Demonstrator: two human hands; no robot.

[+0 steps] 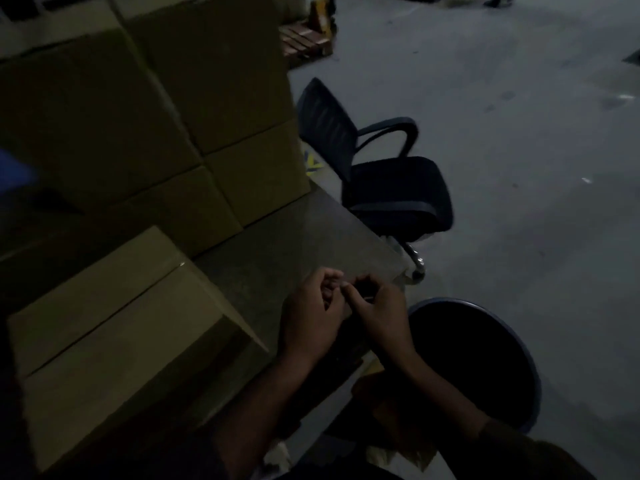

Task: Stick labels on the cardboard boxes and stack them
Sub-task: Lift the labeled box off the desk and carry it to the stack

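Observation:
The scene is dim. My left hand and my right hand meet over the table's right edge, fingers curled, pinching something small between them; it is too dark to tell what it is. A closed cardboard box lies on the table to the left of my hands. Behind it stands a stack of larger cardboard boxes against the table's far side.
The grey table ends just right of my hands. A dark round bin stands on the floor below my right hand. A black office chair sits beyond the table corner. A wooden pallet lies far back on the concrete floor.

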